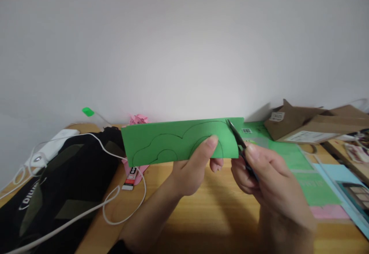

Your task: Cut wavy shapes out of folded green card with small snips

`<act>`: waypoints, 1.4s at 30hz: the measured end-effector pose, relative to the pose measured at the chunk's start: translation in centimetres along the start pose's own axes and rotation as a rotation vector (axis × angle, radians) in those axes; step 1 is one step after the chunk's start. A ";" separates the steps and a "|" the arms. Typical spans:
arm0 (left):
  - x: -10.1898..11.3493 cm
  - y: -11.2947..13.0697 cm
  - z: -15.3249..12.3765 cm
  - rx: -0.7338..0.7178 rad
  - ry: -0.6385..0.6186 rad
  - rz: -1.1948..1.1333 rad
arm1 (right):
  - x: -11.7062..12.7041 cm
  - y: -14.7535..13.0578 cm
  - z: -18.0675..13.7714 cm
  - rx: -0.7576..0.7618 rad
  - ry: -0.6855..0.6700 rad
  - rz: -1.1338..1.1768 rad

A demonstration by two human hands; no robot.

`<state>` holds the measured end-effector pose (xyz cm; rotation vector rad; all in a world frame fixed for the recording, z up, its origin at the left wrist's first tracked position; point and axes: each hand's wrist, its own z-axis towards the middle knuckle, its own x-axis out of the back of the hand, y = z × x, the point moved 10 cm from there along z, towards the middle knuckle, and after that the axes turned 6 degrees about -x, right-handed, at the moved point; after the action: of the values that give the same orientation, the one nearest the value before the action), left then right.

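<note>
A folded strip of green paper (150, 134) is held up above the wooden table, with curved, cloud-like pencil or pen lines drawn across it. My left hand (193, 169) pinches its lower edge, thumb in front and fingers behind. In my right hand (268, 173) is a pair of dark scissors (238, 136), its handles mostly hidden by the fingers. The blades point up and to the left, at the right end of the paper beside the drawn line. Part of the paper shows to the right of the blades near the top edge.
A black bag or cloth (72, 192) and a white cable (115, 200) lie at left, near a white power strip (54, 146). Pink crumpled paper (138, 119) stands behind. At right are an opened cardboard box (314, 123), green sheets (319, 188) and blue sheets (337, 173).
</note>
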<state>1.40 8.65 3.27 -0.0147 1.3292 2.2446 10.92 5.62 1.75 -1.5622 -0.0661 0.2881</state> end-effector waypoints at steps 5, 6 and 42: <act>0.2 0.6 0.2 0.007 -0.061 0.071 | -0.1 -0.4 -0.1 0.011 -0.022 -0.023; 0.2 0.6 0.2 0.010 -0.071 0.082 | -0.2 -0.5 -0.1 0.011 -0.026 -0.024; -0.3 0.0 0.4 0.094 -0.132 0.047 | 0.0 0.5 -0.1 -0.102 -0.059 0.153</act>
<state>1.75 8.84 3.53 0.1972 1.3748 2.1778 10.87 5.56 1.23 -1.6634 -0.0072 0.4569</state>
